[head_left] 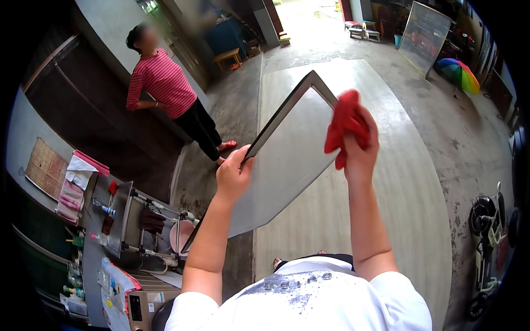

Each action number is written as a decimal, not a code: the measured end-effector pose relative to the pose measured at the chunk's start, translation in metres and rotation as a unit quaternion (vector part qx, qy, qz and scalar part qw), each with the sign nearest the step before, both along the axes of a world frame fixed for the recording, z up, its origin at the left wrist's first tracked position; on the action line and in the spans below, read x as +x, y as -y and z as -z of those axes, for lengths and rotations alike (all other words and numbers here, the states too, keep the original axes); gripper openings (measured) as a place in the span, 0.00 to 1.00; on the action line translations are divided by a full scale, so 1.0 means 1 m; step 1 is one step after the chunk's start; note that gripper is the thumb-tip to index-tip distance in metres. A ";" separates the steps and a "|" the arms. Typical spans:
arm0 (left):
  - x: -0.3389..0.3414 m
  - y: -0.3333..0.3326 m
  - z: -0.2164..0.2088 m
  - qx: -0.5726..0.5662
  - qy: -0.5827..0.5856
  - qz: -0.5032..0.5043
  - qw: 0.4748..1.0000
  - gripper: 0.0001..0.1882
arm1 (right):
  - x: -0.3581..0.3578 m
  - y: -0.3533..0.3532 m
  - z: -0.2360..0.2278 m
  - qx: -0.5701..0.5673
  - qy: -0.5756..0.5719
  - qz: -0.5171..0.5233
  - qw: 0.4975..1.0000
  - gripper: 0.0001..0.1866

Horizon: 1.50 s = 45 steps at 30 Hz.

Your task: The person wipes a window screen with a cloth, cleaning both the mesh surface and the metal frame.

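Observation:
A framed panel (276,182) with a thin dark edge and a see-through grey sheet, resembling a window screen, is held up tilted in front of me. My left hand (234,174) grips its left edge, thumb on the near face and fingers wrapped behind. One corner of the frame points up and away. My right hand (361,143) is closed around a bunched red cloth (346,118), which is at the panel's upper right edge. Part of that edge is hidden behind the cloth. The panel's lower left passes behind my left forearm.
A person in a striped top (165,83) stands at the far left. Near left are a metal rack (152,220), a pink basin (181,236) and a washing machine (149,309). A folded scooter (486,237) stands at right; a rainbow umbrella (461,74) and a leaning framed panel (425,36) are farther back.

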<state>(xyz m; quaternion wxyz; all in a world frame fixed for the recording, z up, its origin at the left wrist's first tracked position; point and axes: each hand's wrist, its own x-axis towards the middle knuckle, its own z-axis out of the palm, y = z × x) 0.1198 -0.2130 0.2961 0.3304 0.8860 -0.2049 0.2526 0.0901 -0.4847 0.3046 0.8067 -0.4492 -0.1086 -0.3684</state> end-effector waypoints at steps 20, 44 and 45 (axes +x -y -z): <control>-0.029 -0.008 -0.012 -0.053 -0.013 -0.045 0.997 0.11 | 0.021 -0.095 -0.016 -0.439 0.087 0.187 0.874 0.25; -0.054 -0.026 -0.079 -0.302 -0.006 0.038 0.953 0.12 | 0.056 -0.066 -0.109 -0.356 0.231 0.258 0.868 0.30; -0.057 -0.024 -0.082 -0.308 0.004 0.034 0.951 0.12 | 0.053 -0.075 -0.102 -0.360 0.246 0.238 0.868 0.29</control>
